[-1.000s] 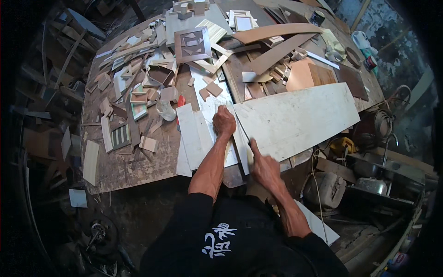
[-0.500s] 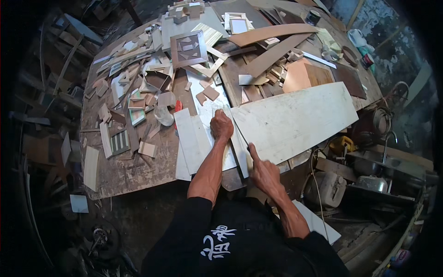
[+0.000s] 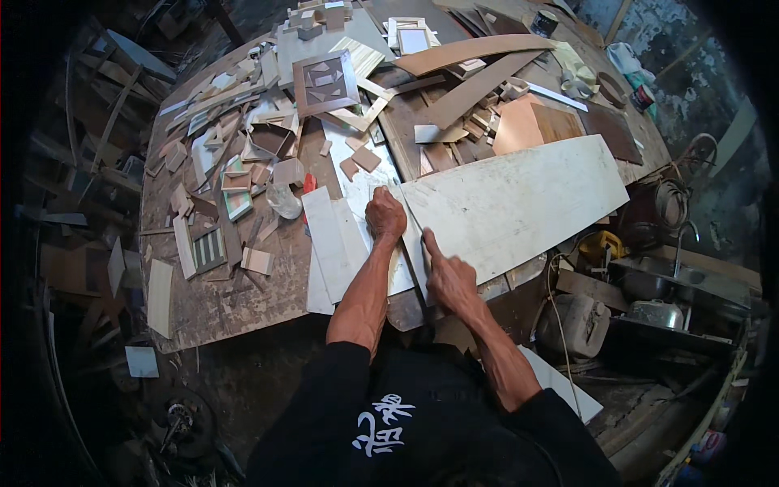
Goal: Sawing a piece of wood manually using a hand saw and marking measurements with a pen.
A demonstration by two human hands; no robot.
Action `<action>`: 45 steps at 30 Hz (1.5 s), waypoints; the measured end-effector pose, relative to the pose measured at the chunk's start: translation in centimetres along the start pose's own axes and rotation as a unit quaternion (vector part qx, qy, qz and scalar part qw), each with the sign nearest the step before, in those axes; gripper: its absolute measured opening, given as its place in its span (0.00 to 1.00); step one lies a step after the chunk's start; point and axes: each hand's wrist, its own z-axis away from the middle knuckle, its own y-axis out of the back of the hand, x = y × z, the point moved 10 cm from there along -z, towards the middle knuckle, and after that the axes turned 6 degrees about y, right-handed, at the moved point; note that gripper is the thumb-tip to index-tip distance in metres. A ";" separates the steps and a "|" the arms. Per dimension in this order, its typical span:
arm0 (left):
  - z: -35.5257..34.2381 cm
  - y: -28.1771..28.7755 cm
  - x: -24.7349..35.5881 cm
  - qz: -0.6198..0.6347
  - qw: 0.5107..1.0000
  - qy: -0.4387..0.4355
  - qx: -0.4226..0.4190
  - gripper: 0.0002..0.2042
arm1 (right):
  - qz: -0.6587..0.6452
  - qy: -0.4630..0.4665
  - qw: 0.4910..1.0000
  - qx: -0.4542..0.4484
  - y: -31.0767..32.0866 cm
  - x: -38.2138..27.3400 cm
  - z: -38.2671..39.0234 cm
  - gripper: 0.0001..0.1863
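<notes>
My left hand (image 3: 385, 214) is closed at the far end of a narrow pale board (image 3: 411, 252), knuckles up, pressing down on it. The undersides of its fingers are hidden. Against that board's right edge runs a thin dark-bladed tool (image 3: 414, 217), gripped in my right hand (image 3: 451, 280) with the index finger stretched along its top. The tool's exact kind is hard to make out. Right of the blade lies a large whitish panel (image 3: 519, 207) with a rounded right end. Pale flat boards (image 3: 331, 252) lie beside my left forearm.
Wood offcuts and small frames crowd the worktable (image 3: 235, 312) at left and back. A dark framed panel (image 3: 326, 83) and curved brown strips (image 3: 479, 55) lie beyond my hands. Off the right edge are a metal sink (image 3: 680, 280), a jerrycan (image 3: 574, 331) and a hanging cable (image 3: 552, 312).
My right hand has slid away from me and slightly left along the narrow board's edge with the tool. My left hand stays at the board's far end. The view has shifted slightly.
</notes>
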 end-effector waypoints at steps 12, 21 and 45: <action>0.3 0.6 -0.4 -0.026 0.998 0.047 -0.014 0.15 | -0.011 -0.012 0.999 -0.034 -0.6 0.1 4.6 0.36; 0.7 0.7 0.1 -0.011 1.000 0.008 -0.006 0.12 | 0.009 0.014 1.000 -0.022 -1.0 -0.1 4.3 0.37; 0.2 0.5 -0.6 -0.027 0.999 0.037 -0.029 0.14 | 0.005 0.007 1.000 -0.025 -1.7 0.5 2.4 0.40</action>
